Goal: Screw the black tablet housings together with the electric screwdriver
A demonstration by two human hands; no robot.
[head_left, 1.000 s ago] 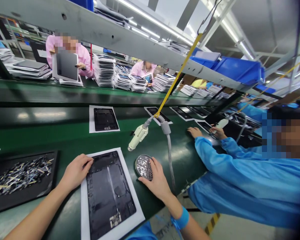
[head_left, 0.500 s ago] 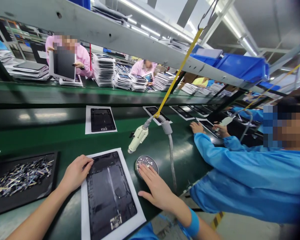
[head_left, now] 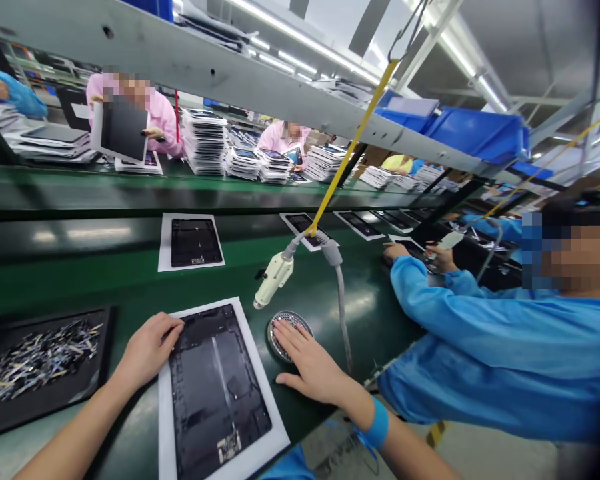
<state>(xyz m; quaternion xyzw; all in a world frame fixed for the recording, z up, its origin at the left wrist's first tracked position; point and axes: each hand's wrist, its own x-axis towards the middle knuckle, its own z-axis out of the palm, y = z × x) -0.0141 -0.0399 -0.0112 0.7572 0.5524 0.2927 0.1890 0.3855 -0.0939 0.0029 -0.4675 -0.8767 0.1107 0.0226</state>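
Observation:
A dark tablet back shell [head_left: 215, 387] lies on a white sheet [head_left: 260, 440] on the green belt in front of me. My left hand [head_left: 147, 350] rests on the shell's upper left corner, fingers curled loosely on it. My right hand [head_left: 310, 363] lies flat and spread over a round metal screw dish [head_left: 285, 323] just right of the shell. A white electric screwdriver [head_left: 274, 277] hangs on a yellow cord above the dish, with no hand on it.
A black tray of small metal strips [head_left: 35, 363] sits at my left. More shells on white sheets [head_left: 193, 241] ride the belt beyond. A co-worker in a blue coat [head_left: 480, 353] works close on my right. People in pink handle tablets behind stacks [head_left: 205, 140].
My right hand opened from gripping the dish's side to lying flat on top of it. The dish now sits level. The shells on the far belt slid left.

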